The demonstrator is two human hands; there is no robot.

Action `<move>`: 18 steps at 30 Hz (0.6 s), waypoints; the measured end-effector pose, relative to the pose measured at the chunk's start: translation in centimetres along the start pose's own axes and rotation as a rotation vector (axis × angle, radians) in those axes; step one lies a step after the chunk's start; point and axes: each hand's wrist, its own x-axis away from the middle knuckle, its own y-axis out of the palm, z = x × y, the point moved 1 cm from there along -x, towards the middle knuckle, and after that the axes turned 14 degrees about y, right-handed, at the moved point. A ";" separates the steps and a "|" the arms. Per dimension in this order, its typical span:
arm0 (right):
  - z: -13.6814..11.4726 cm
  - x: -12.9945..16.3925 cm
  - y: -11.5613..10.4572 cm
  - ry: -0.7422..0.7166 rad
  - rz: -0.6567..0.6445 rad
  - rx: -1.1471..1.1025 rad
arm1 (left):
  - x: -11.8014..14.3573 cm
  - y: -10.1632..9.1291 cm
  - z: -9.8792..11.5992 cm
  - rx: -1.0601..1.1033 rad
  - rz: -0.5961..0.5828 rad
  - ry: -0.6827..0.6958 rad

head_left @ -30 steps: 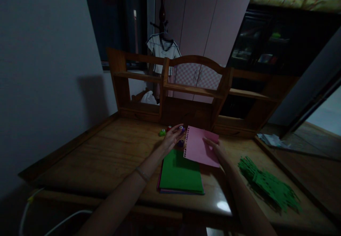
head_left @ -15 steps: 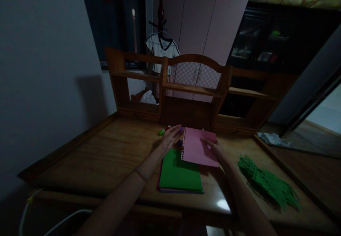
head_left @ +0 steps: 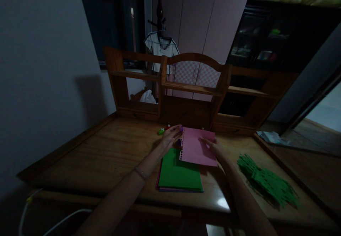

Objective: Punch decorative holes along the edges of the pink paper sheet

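Observation:
My right hand (head_left: 215,148) grips a pink sheet of paper (head_left: 195,149) by its right side, with the thumb on top. A row of holes runs down the sheet's left edge. At that edge my left hand (head_left: 170,138) has its fingers closed around a small purple object (head_left: 182,129), mostly hidden by the fingers. Below the sheet lies a stack of coloured paper with a green sheet (head_left: 181,173) on top, partly covered by the pink one. Just behind my left hand sit a small green object (head_left: 161,132) and a red one (head_left: 168,126), each with a white eye-like spot.
Green cut paper strips (head_left: 268,181) lie in a heap on the right of the wooden desk (head_left: 106,154). A wooden shelf unit (head_left: 191,85) stands along the back edge. A white cable (head_left: 69,216) hangs at the lower left. The room is dim.
The pink sheet and my right hand have shifted very slightly left. My left hand keeps its place at the punched edge.

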 end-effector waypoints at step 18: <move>1.1 -1.3 0.0 -0.035 -0.052 -0.020 | -0.2 0.1 -0.4 -0.324 -0.078 -0.008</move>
